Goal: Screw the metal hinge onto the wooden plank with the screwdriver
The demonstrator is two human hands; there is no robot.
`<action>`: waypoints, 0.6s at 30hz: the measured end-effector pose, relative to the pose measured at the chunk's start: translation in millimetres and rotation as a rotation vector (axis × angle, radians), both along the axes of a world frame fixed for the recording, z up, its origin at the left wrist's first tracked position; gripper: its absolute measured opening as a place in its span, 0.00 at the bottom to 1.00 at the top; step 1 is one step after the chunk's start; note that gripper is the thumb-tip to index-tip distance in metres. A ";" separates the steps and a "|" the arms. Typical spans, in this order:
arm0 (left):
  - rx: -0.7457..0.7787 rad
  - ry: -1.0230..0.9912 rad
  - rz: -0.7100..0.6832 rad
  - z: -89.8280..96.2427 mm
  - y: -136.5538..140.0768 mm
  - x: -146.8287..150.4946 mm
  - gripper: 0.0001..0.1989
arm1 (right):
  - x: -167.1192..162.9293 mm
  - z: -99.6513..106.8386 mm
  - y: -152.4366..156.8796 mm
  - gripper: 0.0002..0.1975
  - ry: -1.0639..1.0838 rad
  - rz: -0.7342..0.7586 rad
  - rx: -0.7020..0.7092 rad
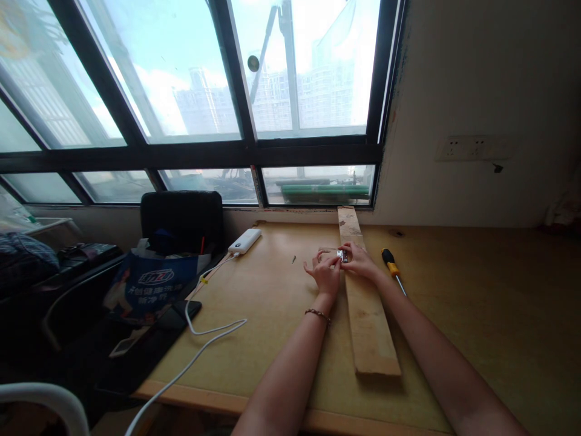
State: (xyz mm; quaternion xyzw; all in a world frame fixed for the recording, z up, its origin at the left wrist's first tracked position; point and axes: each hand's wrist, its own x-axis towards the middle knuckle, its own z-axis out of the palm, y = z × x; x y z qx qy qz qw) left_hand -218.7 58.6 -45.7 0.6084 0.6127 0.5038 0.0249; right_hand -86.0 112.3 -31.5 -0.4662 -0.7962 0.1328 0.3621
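A small silver metal plate with holes (342, 256) is at the upper part of a long wooden board (370, 327); it looks like a hinge or latch, but I cannot tell which. My right hand (358, 261) pinches its right side, fingers curled over the top. From the left, my left hand (327, 272) brings thumb and finger together at the plate's lower left edge, its other fingers partly spread. Just right of the board lies a yellow-and-black screwdriver (393, 270). Left of my hands, small screws (293, 259) rest on the table.
A white power bank (245, 241) with a white cable (213, 330) lies along the left of the wooden table (263, 290). Beyond that edge stand a black chair (181, 218) and a blue bag (149, 284). A window (308, 72) and a wall socket (472, 148) are behind the table.
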 end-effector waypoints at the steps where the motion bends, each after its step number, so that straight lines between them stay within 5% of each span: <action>1: -0.006 -0.004 -0.002 0.2 0.0 0.2 0.06 | -0.1 0.3 -0.4 0.27 0.002 0.003 0.004; 18: -0.023 -0.017 -0.024 2.7 -0.5 1.8 0.06 | -2.3 3.9 -1.3 0.13 -0.009 0.008 -0.005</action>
